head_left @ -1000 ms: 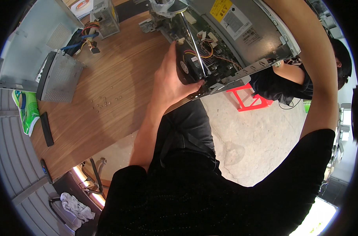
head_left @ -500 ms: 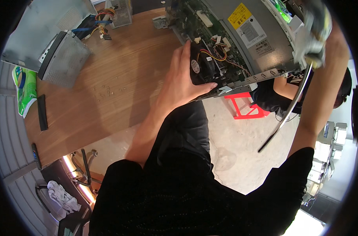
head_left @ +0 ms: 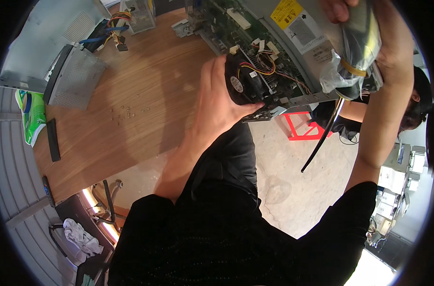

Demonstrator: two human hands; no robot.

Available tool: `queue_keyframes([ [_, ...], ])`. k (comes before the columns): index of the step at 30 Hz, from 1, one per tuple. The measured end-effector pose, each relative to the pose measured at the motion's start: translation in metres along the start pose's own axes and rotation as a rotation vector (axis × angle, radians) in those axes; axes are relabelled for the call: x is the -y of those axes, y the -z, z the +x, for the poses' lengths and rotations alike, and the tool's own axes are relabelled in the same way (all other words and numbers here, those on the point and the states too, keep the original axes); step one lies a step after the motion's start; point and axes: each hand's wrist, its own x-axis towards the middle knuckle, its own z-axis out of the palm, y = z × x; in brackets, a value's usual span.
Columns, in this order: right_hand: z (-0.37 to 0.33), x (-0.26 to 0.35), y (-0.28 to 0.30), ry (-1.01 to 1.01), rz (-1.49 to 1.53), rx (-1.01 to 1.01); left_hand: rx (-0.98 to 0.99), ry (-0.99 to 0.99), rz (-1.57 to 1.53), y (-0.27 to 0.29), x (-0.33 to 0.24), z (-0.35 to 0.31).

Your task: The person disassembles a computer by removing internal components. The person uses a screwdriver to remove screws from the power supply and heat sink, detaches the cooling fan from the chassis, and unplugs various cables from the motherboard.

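Observation:
An opened computer case of grey metal stands tilted at the table's far edge, its green circuit board showing. A black cooling fan with a round label sits at the board's near corner. My left hand is closed around that corner, fingers along the fan's left side and thumb across its near edge. At the upper right my right hand grips a screwdriver. Its yellowish handle is wrapped in clear plastic held by a band. The long dark-tipped shaft points down toward me, touching nothing.
Small screws lie scattered on the wooden table. At left are a metal case part, a green packet and a black strip. A red stool and another person are beyond the table's right side.
My right hand has moved left with the screwdriver, across the front of the case's right end. The shaft tip has swung slightly left and up. My left hand keeps its hold.

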Motion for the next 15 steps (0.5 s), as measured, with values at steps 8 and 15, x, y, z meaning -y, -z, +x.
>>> queue_keyframes([
  [8,-0.008,-0.011,0.025,-0.069,0.140,0.126,-0.005,0.094,0.006,-0.004,-0.015,-0.007],
  [15,0.005,-0.016,0.039,-0.153,0.426,0.368,-0.022,0.058,0.024,0.008,-0.014,-0.008],
])
